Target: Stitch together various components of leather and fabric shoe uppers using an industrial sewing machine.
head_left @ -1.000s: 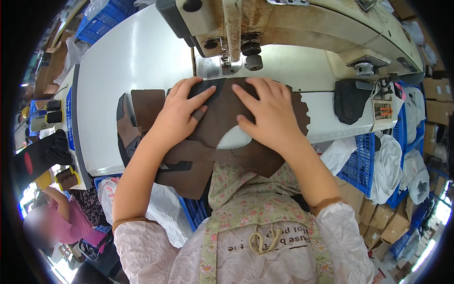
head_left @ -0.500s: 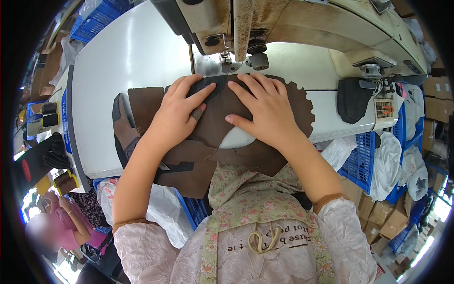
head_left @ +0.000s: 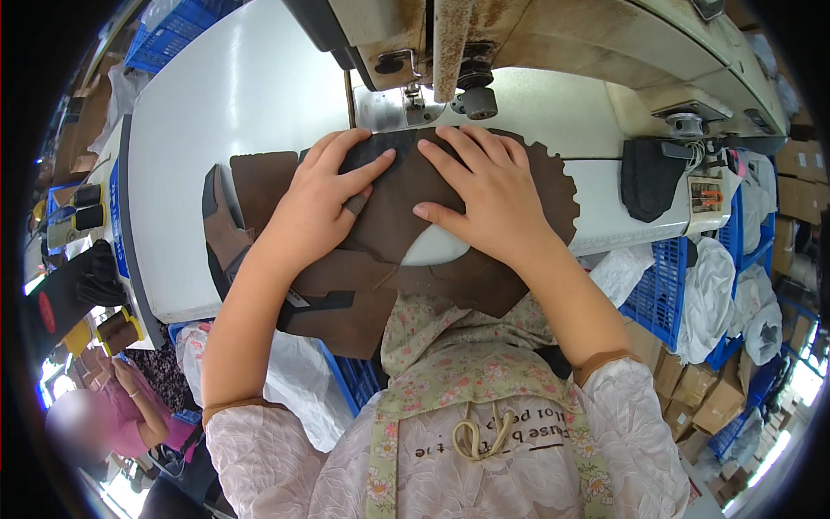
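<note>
A dark brown leather piece (head_left: 393, 208), cut like a shoe upper, lies on the white sewing machine table just in front of the presser foot (head_left: 421, 105). Its right edge is scalloped, and a pale oval gap shows the tabletop through it. My left hand (head_left: 313, 203), wearing a ring, rests flat on its left part beside a blacker patch (head_left: 373, 149). Across the right part spreads my right hand (head_left: 493, 195), thumb pointing inward. Both hands have their fingers apart, pressing from above. More brown panels with black trim (head_left: 226, 221) stick out left of and below my left forearm.
The sewing machine's head and arm (head_left: 562, 39) overhang the table's far side. A black pouch-like piece (head_left: 647, 182) lies at the right, near a bobbin winder (head_left: 686, 124). Blue crates (head_left: 654, 281) with white bags stand below. Another person (head_left: 143, 406) sits at far left.
The whole view has shifted slightly, with the machine a little higher and to the right. My hands keep nearly the same places on the leather.
</note>
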{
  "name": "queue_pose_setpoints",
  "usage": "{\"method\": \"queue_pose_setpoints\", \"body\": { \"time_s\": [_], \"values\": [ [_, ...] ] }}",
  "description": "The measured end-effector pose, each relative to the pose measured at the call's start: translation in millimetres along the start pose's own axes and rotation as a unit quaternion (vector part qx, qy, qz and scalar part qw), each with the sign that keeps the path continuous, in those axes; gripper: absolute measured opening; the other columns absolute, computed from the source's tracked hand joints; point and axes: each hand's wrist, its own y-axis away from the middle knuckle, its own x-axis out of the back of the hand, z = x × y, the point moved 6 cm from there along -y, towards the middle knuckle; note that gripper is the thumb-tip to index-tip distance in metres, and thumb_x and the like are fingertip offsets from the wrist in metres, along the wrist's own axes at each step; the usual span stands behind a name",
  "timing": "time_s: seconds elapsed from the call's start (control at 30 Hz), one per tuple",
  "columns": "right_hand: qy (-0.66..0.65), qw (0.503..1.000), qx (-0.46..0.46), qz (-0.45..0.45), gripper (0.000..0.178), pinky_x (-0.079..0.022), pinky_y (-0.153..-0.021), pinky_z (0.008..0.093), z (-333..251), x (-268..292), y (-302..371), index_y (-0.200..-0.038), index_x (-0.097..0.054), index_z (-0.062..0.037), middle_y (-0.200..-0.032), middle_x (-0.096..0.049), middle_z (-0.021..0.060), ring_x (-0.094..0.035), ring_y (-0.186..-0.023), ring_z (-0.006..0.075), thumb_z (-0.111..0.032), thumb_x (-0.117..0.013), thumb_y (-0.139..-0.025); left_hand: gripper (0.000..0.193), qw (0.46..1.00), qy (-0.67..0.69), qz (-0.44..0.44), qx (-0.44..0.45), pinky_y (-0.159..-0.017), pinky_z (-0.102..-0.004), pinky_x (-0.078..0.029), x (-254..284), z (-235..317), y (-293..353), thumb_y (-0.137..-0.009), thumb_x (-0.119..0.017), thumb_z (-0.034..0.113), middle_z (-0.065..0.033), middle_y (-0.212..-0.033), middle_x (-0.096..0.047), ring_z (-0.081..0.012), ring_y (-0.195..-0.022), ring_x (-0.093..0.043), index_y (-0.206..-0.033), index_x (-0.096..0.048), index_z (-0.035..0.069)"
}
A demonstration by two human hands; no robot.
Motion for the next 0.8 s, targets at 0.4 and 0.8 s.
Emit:
{"method": "queue_pose_setpoints", "body": {
  "time_s": [0.4,0.8],
  "values": [
    [-0.001,1.000,0.017,0.008,0.064,-0.038,-0.102,0.0453,3,2,-4,-0.127,-0.063,-0.0095,-0.133,-0.058,0.0096,-0.050,-0.124,0.0276,-0.049,-0.074,-0.078,0.046,1.000,-0.018,-0.002,-0.007,-0.111,-0.0406,-0.039,0,-2,-1,-0.088,-0.062,-0.001,-0.0115,-0.144,-0.050,-0.0334,-0.135,-0.044,-0.132,-0.065,0.012],
    [0.006,0.999,0.045,0.019,0.068,-0.038,-0.103,0.0436,21,0,-16,-0.124,-0.063,-0.0059,-0.124,-0.063,0.0088,-0.053,-0.124,0.0269,-0.054,-0.072,-0.077,0.051,0.996,-0.084,0.024,-0.028,-0.109,-0.0412,-0.042,-3,-2,-11,-0.083,-0.059,-0.006,-0.0130,-0.143,-0.053,-0.0336,-0.134,-0.046,-0.131,-0.064,0.010]
  ]
}}
